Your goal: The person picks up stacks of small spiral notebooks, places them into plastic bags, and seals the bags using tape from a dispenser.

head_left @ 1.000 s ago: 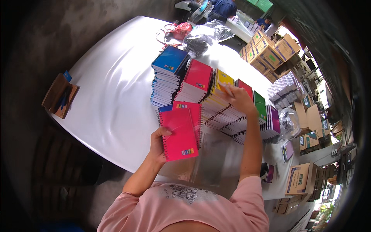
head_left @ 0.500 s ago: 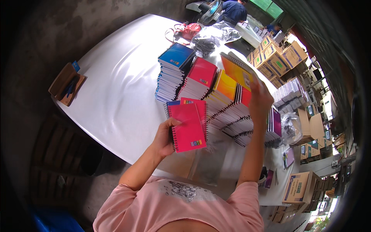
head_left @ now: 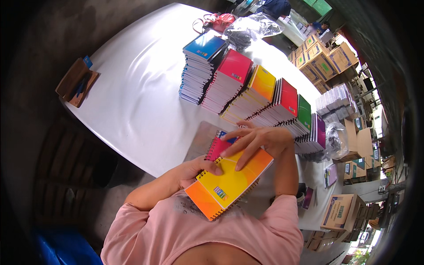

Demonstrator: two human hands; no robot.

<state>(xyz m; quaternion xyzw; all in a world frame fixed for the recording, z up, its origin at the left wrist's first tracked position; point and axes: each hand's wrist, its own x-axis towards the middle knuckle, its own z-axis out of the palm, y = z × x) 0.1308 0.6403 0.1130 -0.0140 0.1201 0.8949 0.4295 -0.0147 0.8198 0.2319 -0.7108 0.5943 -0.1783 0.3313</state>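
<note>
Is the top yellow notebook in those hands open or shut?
Shut: the yellow notebook shows its cover, with no inside page facing up; the left hand grips its edge and the right hand touches it.

Worn on the person's head, the wide camera looks down over the pink shirt (head_left: 145,229) at the lower edge, with the left hand (head_left: 194,171) and right hand (head_left: 269,139) close at mid-frame. Beyond the white table (head_left: 132,97), it reaches far-off cartons (head_left: 320,64), upper right.

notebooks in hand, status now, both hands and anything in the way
Left hand holding yellow-orange notebook, thumb on cover. Right hand splayed across it, thumb hidden. Pink notebook partly covered beneath. Notebook stacks just beyond; nothing visibly blocking.
</note>
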